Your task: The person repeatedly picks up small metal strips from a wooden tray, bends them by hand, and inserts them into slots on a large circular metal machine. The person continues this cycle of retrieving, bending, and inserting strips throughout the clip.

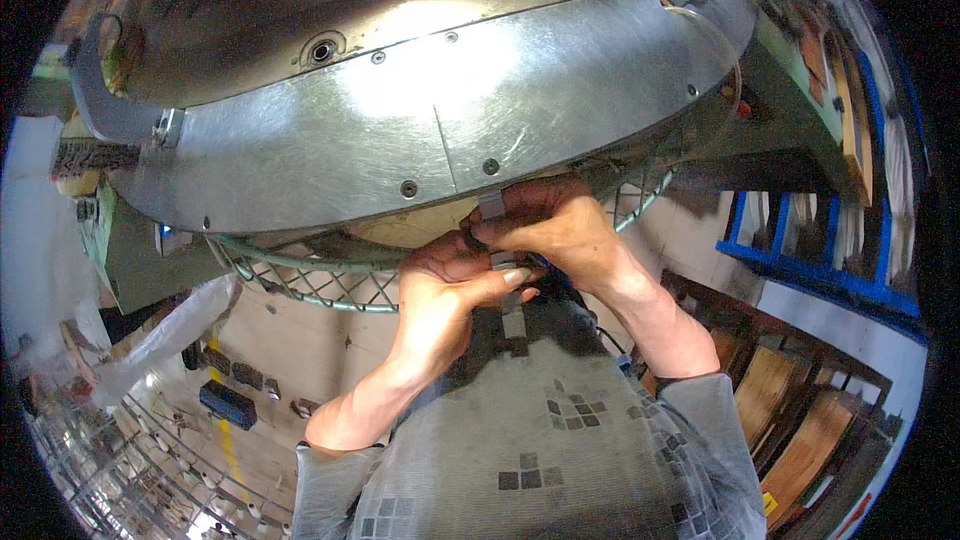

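My left hand (445, 285) and my right hand (560, 230) are close together just in front of the curved front edge of a large brushed-metal plate (300, 155). The fingers of both are closed. A small flat grey piece (490, 204) shows at the right hand's fingers, near the plate's rim. Another small grey piece (505, 260) is pinched by the left thumb and fingers. A similar grey piece (513, 320) lies below, against my patterned grey shirt (470, 440). Whether these pieces are joined in one strip is hard to make out.
A green wire-mesh guard (310, 285) curves under the plate. Above the plate is a hollow metal pan (230, 30) with a round fitting (321, 50). Blue racking (820, 270) and wooden boards (810, 440) stand at right. A dark blue box (228, 405) lies at left, near wire racks (130, 470).
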Available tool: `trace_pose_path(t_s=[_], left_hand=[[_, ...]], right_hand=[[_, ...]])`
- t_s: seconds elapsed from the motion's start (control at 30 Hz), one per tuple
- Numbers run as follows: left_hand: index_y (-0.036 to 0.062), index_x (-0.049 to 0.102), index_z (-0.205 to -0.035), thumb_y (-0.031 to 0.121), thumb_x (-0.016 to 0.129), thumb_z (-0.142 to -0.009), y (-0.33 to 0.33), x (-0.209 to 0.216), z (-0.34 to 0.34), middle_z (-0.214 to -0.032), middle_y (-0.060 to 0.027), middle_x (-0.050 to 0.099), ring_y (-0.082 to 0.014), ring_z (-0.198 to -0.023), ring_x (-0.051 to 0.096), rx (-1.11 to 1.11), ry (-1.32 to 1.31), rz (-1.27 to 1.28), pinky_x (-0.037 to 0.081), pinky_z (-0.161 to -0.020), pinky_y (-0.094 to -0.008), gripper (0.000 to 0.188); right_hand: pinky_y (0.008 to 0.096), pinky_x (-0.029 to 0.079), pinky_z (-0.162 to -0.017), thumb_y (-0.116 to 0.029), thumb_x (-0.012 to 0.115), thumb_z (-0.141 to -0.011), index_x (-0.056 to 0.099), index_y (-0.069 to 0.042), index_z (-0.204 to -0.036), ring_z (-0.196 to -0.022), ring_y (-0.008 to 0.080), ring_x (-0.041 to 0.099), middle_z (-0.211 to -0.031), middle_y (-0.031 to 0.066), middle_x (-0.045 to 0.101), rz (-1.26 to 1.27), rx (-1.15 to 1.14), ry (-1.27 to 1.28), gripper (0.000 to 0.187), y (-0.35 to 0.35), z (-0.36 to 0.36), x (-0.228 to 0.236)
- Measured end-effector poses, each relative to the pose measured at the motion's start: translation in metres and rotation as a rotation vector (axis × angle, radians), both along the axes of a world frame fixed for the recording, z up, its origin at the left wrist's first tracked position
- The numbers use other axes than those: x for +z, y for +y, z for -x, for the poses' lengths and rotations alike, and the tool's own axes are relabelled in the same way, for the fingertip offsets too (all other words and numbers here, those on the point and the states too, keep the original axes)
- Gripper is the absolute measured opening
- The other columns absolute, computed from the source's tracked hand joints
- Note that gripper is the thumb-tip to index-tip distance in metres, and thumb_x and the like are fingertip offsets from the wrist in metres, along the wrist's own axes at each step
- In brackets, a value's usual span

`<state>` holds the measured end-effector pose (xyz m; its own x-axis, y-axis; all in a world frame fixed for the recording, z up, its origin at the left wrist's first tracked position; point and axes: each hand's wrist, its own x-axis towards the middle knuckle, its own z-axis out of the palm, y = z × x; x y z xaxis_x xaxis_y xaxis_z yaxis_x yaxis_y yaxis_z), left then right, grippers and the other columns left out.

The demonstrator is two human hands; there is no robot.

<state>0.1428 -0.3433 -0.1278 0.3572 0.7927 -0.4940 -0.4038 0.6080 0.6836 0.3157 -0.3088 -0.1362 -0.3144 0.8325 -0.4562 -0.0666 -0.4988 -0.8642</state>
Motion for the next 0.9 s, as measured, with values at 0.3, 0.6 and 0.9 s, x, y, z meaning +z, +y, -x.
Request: trace_pose_path(t_s=[0.3,0.6,0.9], left_hand=[[-0.0064,0.065,-0.105,-0.017,0.072,-0.078,-0.019,0.008,-0.007,-0.098,-0.0169,0.074,-0.0244,-0.088,0.074,-0.198,0.105,-0.080,0.061,-0.082,-0.0358,0.030],[-0.0048,0.066,-0.104,-0.017,0.071,-0.079,-0.039,0.004,-0.021,-0.097,-0.0171,0.074,-0.0272,-0.087,0.075,-0.420,-0.022,-0.017,0.063,-0.079,-0.0380,0.028],[-0.0045,0.062,-0.110,-0.010,0.072,-0.083,-0.072,0.009,-0.038,-0.100,-0.0174,0.074,-0.0276,-0.091,0.074,-0.516,-0.020,0.074,0.064,-0.079,-0.0398,0.029]], right_hand=[[0.0238,0.052,-0.066,-0.017,0.074,-0.091,0.076,0.003,-0.095,-0.075,0.0067,0.064,-0.084,0.0037,0.075,-0.147,-0.208,-0.122,0.021,-0.051,-0.020,0.023],[0.0255,0.057,-0.074,-0.008,0.077,-0.087,0.074,0.003,-0.103,-0.083,0.0118,0.070,-0.096,0.0097,0.076,-0.013,-0.478,0.033,0.020,-0.113,-0.028,0.031],[0.0222,0.054,-0.064,-0.010,0.076,-0.088,0.073,0.002,-0.105,-0.079,0.0102,0.069,-0.097,0.0102,0.075,-0.029,-0.506,0.105,0.021,-0.160,-0.042,0.022]])
